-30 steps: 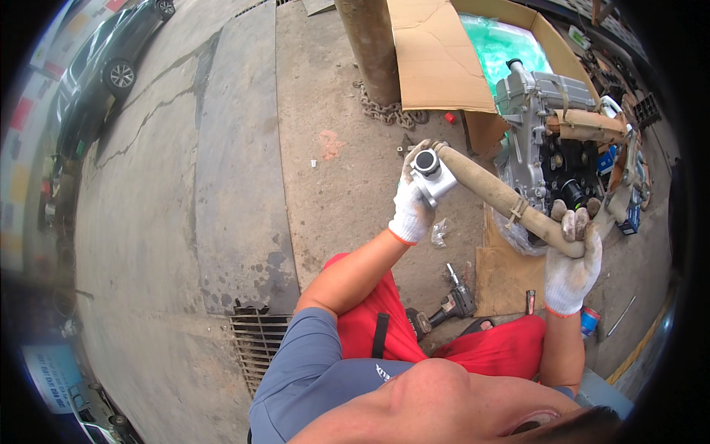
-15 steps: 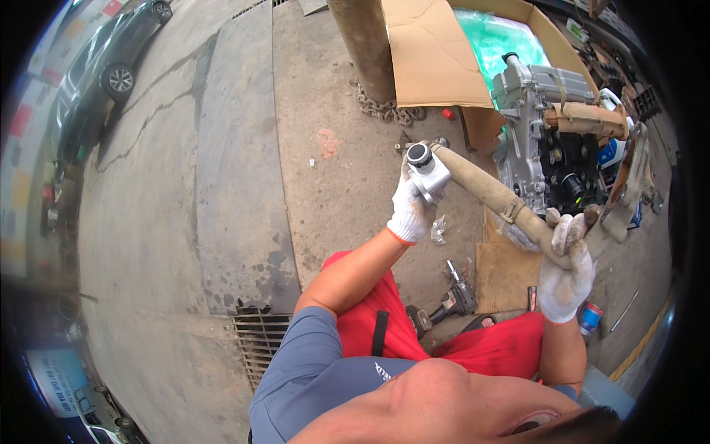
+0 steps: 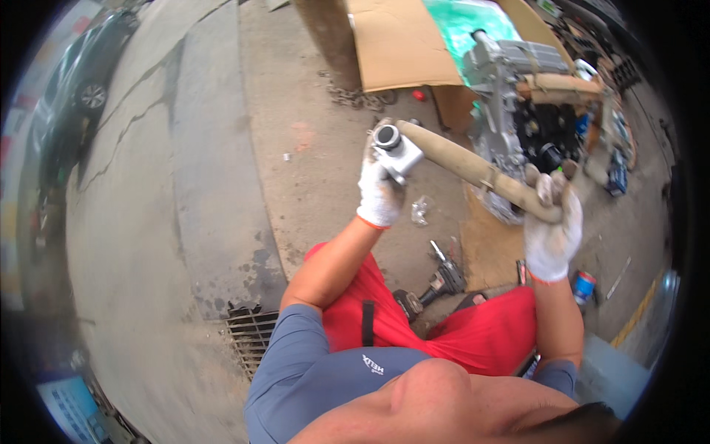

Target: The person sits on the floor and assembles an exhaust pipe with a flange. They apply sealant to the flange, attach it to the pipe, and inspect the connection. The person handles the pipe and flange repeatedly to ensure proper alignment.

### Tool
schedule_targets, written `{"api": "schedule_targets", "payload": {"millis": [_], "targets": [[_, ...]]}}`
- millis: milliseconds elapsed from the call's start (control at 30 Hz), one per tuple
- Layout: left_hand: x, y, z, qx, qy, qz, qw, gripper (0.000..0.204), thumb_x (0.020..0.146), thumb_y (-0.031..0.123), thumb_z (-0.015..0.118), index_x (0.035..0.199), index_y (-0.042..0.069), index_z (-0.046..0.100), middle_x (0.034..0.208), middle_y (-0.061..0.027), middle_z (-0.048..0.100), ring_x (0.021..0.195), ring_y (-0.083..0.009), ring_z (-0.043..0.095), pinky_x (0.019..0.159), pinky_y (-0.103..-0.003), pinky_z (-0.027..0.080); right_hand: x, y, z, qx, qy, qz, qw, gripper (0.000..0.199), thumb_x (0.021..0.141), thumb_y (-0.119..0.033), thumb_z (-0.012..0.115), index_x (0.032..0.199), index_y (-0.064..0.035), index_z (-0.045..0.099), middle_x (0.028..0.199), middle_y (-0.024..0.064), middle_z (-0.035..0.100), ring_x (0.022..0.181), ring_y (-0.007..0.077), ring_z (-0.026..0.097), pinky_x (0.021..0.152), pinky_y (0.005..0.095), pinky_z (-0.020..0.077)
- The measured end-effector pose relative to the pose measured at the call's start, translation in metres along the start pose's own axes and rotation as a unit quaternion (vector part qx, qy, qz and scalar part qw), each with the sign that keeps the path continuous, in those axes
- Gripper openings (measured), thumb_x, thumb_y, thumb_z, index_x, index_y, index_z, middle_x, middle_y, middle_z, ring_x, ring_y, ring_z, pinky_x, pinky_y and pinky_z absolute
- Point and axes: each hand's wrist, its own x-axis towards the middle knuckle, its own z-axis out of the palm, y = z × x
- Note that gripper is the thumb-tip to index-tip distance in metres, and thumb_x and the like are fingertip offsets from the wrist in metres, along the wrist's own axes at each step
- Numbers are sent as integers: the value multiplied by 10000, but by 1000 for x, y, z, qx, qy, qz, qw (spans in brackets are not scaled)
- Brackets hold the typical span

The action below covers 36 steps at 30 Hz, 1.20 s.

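Observation:
A long tan pipe (image 3: pixel 451 159), thick and with a clamp-like band partway along, slants between my two hands. My left hand (image 3: pixel 381 194), in a white knit glove with an orange cuff, is closed at its far left end. A silver metal part with a round black top (image 3: pixel 399 157) sits in front of that hand; whether it is joined to the pipe I cannot tell. My right hand (image 3: pixel 553 233), in a stained white glove, has its fingers curled round the pipe's near right end. The pipe is held above the floor, short of an engine (image 3: pixel 499 111).
A cardboard box (image 3: pixel 403 48) with green wrapping stands behind the engine. A chain (image 3: pixel 355 96) circles a post's foot. A cordless power tool (image 3: pixel 436 285) lies before my red-clad legs, beside flat cardboard (image 3: pixel 484 255). Right of them stands a blue-red can (image 3: pixel 583 287); a floor grate (image 3: pixel 251 333) lies left.
The view has swung, shifting the surroundings to the left in the picture. Both hands keep hold of the pipe, which keeps nearly the same slant.

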Motion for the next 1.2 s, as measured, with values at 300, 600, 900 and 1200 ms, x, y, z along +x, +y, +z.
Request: {"api": "schedule_targets", "payload": {"millis": [300, 600, 900, 1200], "targets": [[-3, 10, 4, 31, 32, 30, 999, 652, 890, -25, 459, 1531, 92, 452, 1457, -90, 570, 1306, -237, 594, 1074, -380, 506, 4, 9, -11, 31, 33, 26, 999, 244, 1094, -291, 538, 1175, -70, 601, 989, 46, 622, 973, 203, 598, 1061, 422, 448], [2, 37, -18, 11, -4, 33, 999, 595, 929, -35, 452, 1497, 136, 498, 1462, -43, 598, 1265, -188, 627, 848, -275, 578, -16, 11, 11, -169, 17, 78, 982, 355, 1047, -183, 586, 1357, -37, 493, 1216, 105, 627, 1221, 260, 627, 1103, 490, 502], [-1, 41, -5, 85, 18, 71, 994, 541, 943, -7, 476, 1446, 181, 539, 1371, -14, 641, 1245, -185, 647, 912, -312, 601, -23, 18, 15, -214, -5, 16, 977, 352, 1010, -131, 594, 1326, -21, 488, 1215, 133, 618, 1187, 287, 637, 1103, 486, 481], [-8, 44, 2, -18, 48, 36, 998, 560, 901, -89, 470, 1403, 143, 558, 1437, -40, 596, 1270, -203, 612, 988, -354, 545, -20, 17, 2, -179, -36, -2, 983, 294, 1026, -166, 579, 1278, -31, 506, 1149, 104, 611, 1128, 236, 614, 1114, 480, 454]]}}
